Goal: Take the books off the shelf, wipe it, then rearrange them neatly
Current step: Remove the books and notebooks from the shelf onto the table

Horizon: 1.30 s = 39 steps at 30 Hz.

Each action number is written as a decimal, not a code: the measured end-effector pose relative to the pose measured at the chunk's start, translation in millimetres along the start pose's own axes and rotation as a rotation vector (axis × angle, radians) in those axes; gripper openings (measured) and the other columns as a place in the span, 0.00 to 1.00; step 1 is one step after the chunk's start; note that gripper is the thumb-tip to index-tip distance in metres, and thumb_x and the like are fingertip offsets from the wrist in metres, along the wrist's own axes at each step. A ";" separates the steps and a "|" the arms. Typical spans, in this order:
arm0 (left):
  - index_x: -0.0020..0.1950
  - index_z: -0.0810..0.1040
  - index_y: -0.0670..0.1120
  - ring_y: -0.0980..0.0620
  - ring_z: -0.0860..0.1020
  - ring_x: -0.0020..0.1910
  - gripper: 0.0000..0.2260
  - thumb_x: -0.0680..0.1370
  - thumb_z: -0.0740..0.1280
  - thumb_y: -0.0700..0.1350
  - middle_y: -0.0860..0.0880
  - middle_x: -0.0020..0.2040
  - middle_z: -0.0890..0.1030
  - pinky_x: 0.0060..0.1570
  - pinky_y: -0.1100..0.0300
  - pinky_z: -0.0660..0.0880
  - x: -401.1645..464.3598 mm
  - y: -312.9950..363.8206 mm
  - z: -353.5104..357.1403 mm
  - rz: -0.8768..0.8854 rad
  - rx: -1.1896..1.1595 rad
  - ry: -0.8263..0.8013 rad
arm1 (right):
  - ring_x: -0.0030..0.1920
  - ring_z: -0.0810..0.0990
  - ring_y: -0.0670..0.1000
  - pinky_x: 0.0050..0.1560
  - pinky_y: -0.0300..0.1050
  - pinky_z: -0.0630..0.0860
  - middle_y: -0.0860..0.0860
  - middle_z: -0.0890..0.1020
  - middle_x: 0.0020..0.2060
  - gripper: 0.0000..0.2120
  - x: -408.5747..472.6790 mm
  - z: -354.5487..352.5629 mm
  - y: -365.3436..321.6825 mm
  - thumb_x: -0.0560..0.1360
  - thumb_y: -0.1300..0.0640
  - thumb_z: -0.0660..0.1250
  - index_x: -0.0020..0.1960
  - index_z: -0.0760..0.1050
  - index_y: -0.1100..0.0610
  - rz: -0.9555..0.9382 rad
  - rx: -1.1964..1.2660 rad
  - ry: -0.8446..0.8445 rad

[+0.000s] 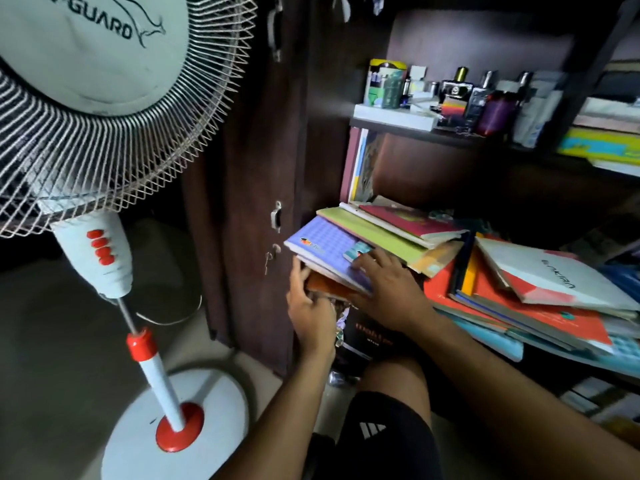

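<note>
Fan: a white pedestal fan [86, 98] with red buttons fills the left of the view; its round base sits on the floor just beside the cupboard door.
Cupboard: a dark wooden cupboard [249, 168], door shut, stands left of the open shelves.
Upper shelf: bottles and small boxes [460, 95] in a row; not part of this step.
Book shelf: the shelf [540, 358] carries two untidy heaps, so nothing looks wiped yet.
Right heap: red, white and blue books [540, 296] lie fanned and tilted, untouched.
Left stack: a pile [374, 237] topped by red and green covers, with a purple notebook [325, 247] jutting out toward the person at the shelf's left end.
Right hand: the right hand [384, 285] lies on the purple notebook, fingers spread and fairly straight, pressing down rather than curled round anything.
Left hand: the left hand [308, 306] is at the stack's left edge, fingertips tucked under the lower books; grip partly closed on that edge, thumb hidden.
Step, judged: the first one, taking books off; the left stack is being gathered for lifting.
Next move, judged: needs the left hand deeper beneath, the right holding the top steady, since the loose upper covers could slide off.
</note>
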<state>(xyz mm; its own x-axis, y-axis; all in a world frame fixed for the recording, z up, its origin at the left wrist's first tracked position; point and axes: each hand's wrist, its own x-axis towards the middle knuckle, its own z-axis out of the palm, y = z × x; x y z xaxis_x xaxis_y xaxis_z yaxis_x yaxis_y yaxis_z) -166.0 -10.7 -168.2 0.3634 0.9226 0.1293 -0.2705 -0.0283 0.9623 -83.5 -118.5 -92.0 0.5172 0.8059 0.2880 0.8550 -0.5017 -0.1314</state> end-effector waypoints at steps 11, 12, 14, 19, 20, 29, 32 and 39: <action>0.61 0.80 0.50 0.53 0.82 0.57 0.24 0.76 0.59 0.26 0.51 0.57 0.84 0.63 0.48 0.78 26.5 14.9 -11.4 -0.107 -0.109 0.014 | 0.64 0.72 0.56 0.51 0.53 0.78 0.51 0.72 0.62 0.16 5.4 -14.3 -2.3 0.83 0.46 0.61 0.68 0.73 0.49 0.020 -0.031 -0.050; 0.62 0.80 0.50 0.52 0.82 0.58 0.23 0.77 0.59 0.27 0.51 0.57 0.84 0.63 0.48 0.78 25.5 16.9 -11.1 -0.115 -0.130 -0.009 | 0.63 0.73 0.57 0.50 0.52 0.78 0.52 0.73 0.61 0.15 6.8 -16.5 -2.5 0.83 0.46 0.61 0.68 0.73 0.49 0.021 -0.039 -0.052; 0.65 0.78 0.52 0.52 0.83 0.57 0.19 0.78 0.64 0.34 0.52 0.56 0.85 0.63 0.48 0.77 25.5 22.7 -11.3 -0.133 -0.157 -0.014 | 0.59 0.76 0.57 0.48 0.50 0.76 0.52 0.73 0.60 0.14 8.5 -20.0 -1.8 0.84 0.47 0.60 0.67 0.73 0.50 0.025 -0.047 -0.048; 0.66 0.76 0.50 0.50 0.83 0.50 0.18 0.79 0.71 0.55 0.47 0.56 0.83 0.43 0.55 0.82 49.6 42.1 -18.0 -0.354 -0.201 -0.111 | 0.58 0.76 0.57 0.48 0.52 0.79 0.51 0.73 0.60 0.13 4.4 -17.6 -0.9 0.83 0.47 0.61 0.64 0.74 0.50 0.008 -0.052 -0.041; 0.64 0.78 0.48 0.49 0.83 0.53 0.19 0.78 0.72 0.57 0.47 0.57 0.83 0.41 0.55 0.83 54.8 45.2 -17.7 -0.389 -0.166 -0.141 | 0.59 0.76 0.56 0.48 0.53 0.79 0.50 0.72 0.60 0.13 2.5 -14.8 0.0 0.82 0.46 0.62 0.63 0.75 0.50 0.000 -0.054 -0.052; 0.52 0.80 0.40 0.49 0.84 0.40 0.05 0.78 0.73 0.40 0.43 0.46 0.85 0.29 0.56 0.81 63.4 66.5 -8.2 -0.403 -0.023 -0.166 | 0.65 0.75 0.49 0.59 0.50 0.77 0.46 0.67 0.71 0.30 -15.2 -12.1 13.5 0.79 0.29 0.53 0.73 0.71 0.45 0.043 0.093 -0.142; 0.49 0.81 0.43 0.54 0.84 0.33 0.01 0.79 0.72 0.39 0.47 0.40 0.84 0.28 0.58 0.80 46.4 69.2 -25.4 -0.377 -0.045 -0.155 | 0.68 0.74 0.51 0.62 0.53 0.75 0.48 0.67 0.73 0.32 -16.5 -15.1 14.6 0.79 0.29 0.48 0.73 0.71 0.44 0.050 0.118 -0.147; 0.58 0.82 0.44 0.46 0.86 0.44 0.08 0.79 0.69 0.42 0.44 0.51 0.86 0.39 0.53 0.83 28.4 74.5 -109.6 -0.611 0.127 -0.568 | 0.67 0.76 0.57 0.65 0.51 0.73 0.52 0.67 0.73 0.24 -21.3 -7.0 6.0 0.82 0.37 0.57 0.72 0.72 0.49 0.017 0.089 -0.179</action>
<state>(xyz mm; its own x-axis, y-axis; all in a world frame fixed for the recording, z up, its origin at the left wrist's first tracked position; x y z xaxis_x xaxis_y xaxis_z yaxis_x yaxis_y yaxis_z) -273.5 55.6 -119.0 0.8157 0.4569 -0.3548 0.2093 0.3387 0.9173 -89.7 -140.9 -92.3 0.5236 0.8445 0.1129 0.8419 -0.4925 -0.2203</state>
